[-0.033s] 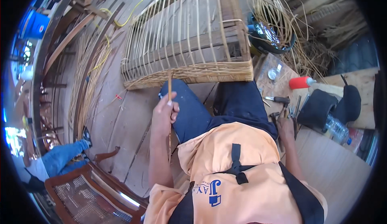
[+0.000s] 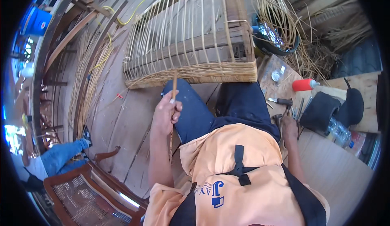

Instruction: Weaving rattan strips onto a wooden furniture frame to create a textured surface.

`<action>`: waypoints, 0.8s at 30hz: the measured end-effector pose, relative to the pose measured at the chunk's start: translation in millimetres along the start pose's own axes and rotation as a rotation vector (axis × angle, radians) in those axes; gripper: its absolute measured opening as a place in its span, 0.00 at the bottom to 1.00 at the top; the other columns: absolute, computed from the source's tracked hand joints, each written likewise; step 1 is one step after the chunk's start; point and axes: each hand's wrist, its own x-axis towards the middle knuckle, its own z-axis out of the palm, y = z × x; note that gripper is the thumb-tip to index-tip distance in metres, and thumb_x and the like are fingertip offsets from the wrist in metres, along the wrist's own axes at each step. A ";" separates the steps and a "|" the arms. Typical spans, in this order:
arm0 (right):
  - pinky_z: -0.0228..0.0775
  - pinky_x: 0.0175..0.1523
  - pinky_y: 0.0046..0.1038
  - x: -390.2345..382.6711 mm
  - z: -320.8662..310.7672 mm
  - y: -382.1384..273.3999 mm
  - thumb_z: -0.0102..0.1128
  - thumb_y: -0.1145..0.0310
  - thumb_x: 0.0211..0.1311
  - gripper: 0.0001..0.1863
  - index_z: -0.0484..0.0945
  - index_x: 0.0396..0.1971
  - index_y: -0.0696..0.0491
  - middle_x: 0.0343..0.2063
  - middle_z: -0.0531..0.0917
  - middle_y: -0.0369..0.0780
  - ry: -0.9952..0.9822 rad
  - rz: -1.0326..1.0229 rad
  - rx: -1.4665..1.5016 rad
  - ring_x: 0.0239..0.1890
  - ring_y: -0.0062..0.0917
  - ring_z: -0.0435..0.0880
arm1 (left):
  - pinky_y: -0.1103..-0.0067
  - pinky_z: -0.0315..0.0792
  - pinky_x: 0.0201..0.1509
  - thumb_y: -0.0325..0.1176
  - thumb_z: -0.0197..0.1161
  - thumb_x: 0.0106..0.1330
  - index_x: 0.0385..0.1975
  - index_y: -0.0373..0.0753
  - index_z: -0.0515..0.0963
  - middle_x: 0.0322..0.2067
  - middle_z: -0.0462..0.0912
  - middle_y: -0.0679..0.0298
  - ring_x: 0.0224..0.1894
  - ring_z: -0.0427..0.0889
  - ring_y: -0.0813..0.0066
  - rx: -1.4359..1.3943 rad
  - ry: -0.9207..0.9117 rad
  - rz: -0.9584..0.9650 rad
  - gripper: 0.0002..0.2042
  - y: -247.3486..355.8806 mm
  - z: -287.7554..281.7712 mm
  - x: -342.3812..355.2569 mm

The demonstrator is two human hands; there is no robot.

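Note:
My left hand (image 2: pixel 166 111) is closed round a thin tan rattan strip (image 2: pixel 175 87), which stands up above the fist over my left knee. A woven rattan frame (image 2: pixel 191 73) rests across my knees; thin upright canes rise from its woven near side, and bare wood shows at its right end. To the right, my right hand (image 2: pixel 289 126) lies low over hand tools on a board, fingers stretched forward among them. A dark-handled tool (image 2: pixel 281 101) lies at its fingertips, and a hammer-like head (image 2: pixel 277 117) is just left of the fingers. Whether the fingertips grip anything is hard to see.
A red bottle (image 2: pixel 304 84), a black pouch (image 2: pixel 323 111) and a clear plastic bottle (image 2: pixel 340 132) lie on the right. Coiled cane (image 2: pixel 280 16) sits in a dark basin behind. Left are loose canes (image 2: pixel 87 83), a cane-seated chair (image 2: pixel 87 197) and another person's jeans (image 2: pixel 65 159).
My right hand has shifted slightly forward among the tools, its fingers stretching out more. My left hand keeps the rattan strip, almost unmoved. The whole view has shifted a little.

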 end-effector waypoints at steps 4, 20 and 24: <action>0.67 0.45 0.38 36.6 -61.2 -75.3 0.49 0.64 0.61 0.12 0.78 0.36 0.55 0.30 0.80 0.48 0.008 0.171 0.203 0.39 0.41 0.79 | 0.79 0.67 0.23 0.29 0.49 0.63 0.43 0.36 0.72 0.24 0.78 0.61 0.18 0.73 0.75 0.471 -0.078 0.033 0.11 -17.3 -14.1 39.9; 0.70 0.48 0.40 149.4 -48.6 -321.9 0.43 0.66 0.62 0.15 0.76 0.38 0.58 0.33 0.81 0.51 -0.007 -0.644 0.090 0.41 0.43 0.79 | 0.65 0.70 0.48 0.35 0.51 0.61 0.38 0.41 0.80 0.38 0.79 0.54 0.43 0.78 0.55 1.009 0.242 0.440 0.12 -6.1 -11.6 102.4; 0.68 0.51 0.40 154.9 -38.5 -345.3 0.43 0.66 0.60 0.17 0.75 0.44 0.58 0.39 0.80 0.51 -0.285 -0.600 0.138 0.43 0.44 0.78 | 0.64 0.71 0.46 0.35 0.50 0.60 0.35 0.43 0.81 0.36 0.80 0.54 0.41 0.79 0.54 1.028 0.314 0.365 0.12 -17.1 -36.7 115.2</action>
